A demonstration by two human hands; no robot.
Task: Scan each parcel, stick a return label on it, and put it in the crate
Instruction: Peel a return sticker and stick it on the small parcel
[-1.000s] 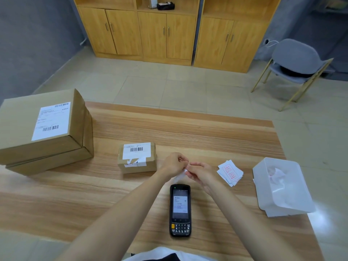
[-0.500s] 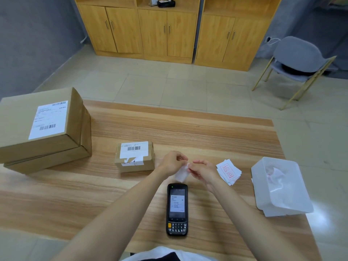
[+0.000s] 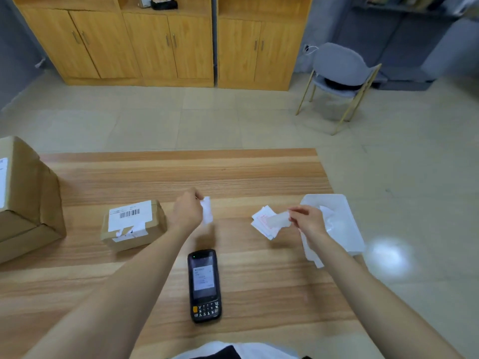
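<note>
A small cardboard parcel (image 3: 134, 225) with a barcode label lies on the wooden table (image 3: 233, 177), left of centre. My left hand (image 3: 187, 211) pinches a white label (image 3: 206, 209) just right of the parcel. My right hand (image 3: 308, 220) pinches a translucent backing strip (image 3: 278, 220) above a small stack of red-printed return labels (image 3: 264, 225). The black handheld scanner (image 3: 204, 285) lies screen-up near the front edge, between my forearms. Two larger stacked cardboard parcels (image 3: 26, 200) sit at the far left.
A white plastic bin (image 3: 339, 224) holding crumpled paper strips stands at the table's right edge, beside my right hand. Beyond the table are wooden cabinets (image 3: 166, 42) and a grey chair (image 3: 339, 73) on the tiled floor.
My hands were together peeling a label; they have pulled apart, the left keeping the label, the right carrying the backing strip toward the bin. The view has swung right.
</note>
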